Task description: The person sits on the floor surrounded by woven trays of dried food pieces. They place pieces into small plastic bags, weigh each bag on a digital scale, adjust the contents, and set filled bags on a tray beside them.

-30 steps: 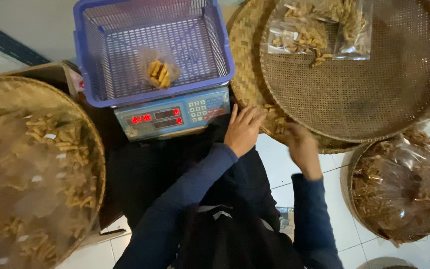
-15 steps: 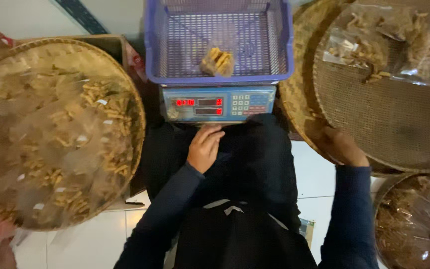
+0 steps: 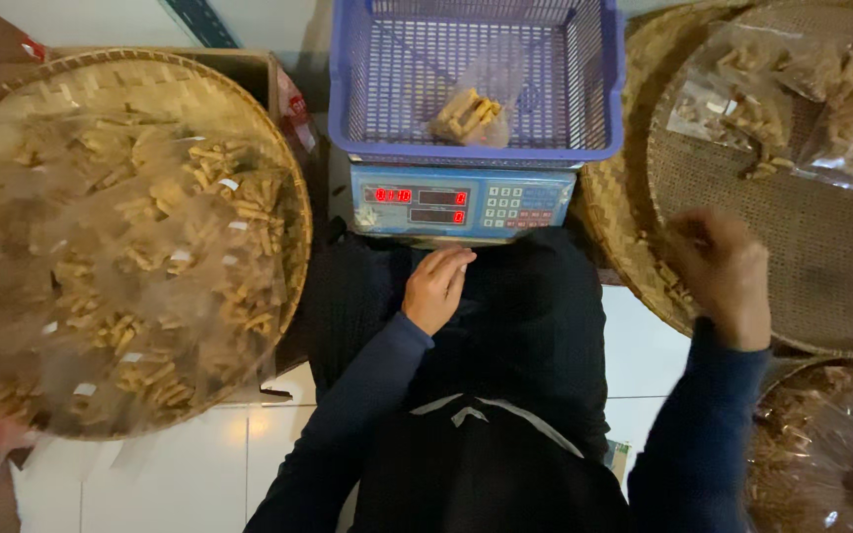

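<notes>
While our left hand (image 3: pixel 436 286) rests on our lap, fingers loosely curled, empty | right hand (image 3: pixel 721 268) blurred over woven tray (image 3: pixel 802 286), grip unclear | 1 clear snack bag (image 3: pixel 471 109) in blue basket (image 3: pixel 604 109).

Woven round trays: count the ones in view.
4. One woven tray on the left, heaped with bagged snack sticks; two stacked at upper right; one at lower right, mostly hidden. More may be underneath.

Woven trays (image 3: pixel 278 178): three | blue basket (image 3: pixel 476 148): one | digital scale (image 3: pixel 461 202): one | clear snack bags on right tray (image 3: pixel 772 109): about three | bag in basket (image 3: pixel 471 109): one | hands (image 3: pixel 436 286): two
</notes>
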The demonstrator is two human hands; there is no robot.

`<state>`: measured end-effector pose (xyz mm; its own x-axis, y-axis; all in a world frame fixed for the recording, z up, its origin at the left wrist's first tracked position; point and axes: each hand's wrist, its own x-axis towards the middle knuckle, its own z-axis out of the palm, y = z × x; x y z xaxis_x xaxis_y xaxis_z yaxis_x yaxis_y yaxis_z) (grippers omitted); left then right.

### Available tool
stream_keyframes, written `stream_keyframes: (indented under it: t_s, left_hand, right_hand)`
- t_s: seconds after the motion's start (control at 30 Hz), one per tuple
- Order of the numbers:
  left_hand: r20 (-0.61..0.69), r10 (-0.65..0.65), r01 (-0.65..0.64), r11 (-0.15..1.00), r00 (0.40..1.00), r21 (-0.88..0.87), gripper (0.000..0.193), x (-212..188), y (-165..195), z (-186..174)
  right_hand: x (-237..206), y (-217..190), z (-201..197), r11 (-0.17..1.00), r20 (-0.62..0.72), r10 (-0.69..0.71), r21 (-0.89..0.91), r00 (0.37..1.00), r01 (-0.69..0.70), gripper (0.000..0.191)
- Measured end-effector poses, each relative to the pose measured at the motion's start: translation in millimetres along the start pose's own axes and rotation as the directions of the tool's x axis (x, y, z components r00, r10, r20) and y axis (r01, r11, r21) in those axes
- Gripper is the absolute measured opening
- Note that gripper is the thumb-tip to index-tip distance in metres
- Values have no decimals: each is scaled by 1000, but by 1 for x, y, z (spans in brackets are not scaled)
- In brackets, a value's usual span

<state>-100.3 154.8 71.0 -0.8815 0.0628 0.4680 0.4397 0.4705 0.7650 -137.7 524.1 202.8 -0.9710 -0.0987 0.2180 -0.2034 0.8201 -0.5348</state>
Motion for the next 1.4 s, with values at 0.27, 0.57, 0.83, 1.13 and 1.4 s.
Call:
stream_keyframes:
  t_s: [0.27,0.57,0.83,1.13,1.4]
  left_hand:
    - [62,-11,11,1000,998,2,23,-3,-6,1]
    - [51,-46,47,999,998,-22,25,-2,-13,-7]
    - [150,-15,16,1000,989,-1,23,2,-9,-5]
    - [80,-23,26,999,997,-47,24,35,51,-6]
    - [-273,-94,144,975,957,171,75,183,59,-46]
  right_hand:
    - [111,-195,26,808,-26,-212,558,977,190,21]
    - [118,-173,65,767,-388,-214,502,896,400,18]
    - [-5,-64,139,892,-506,148,439,850,107,10]
    - [-41,-27,177,966,-538,-22,207,843,157,24]
    - [-28,-33,174,987,-468,-126,33,875,160,25]
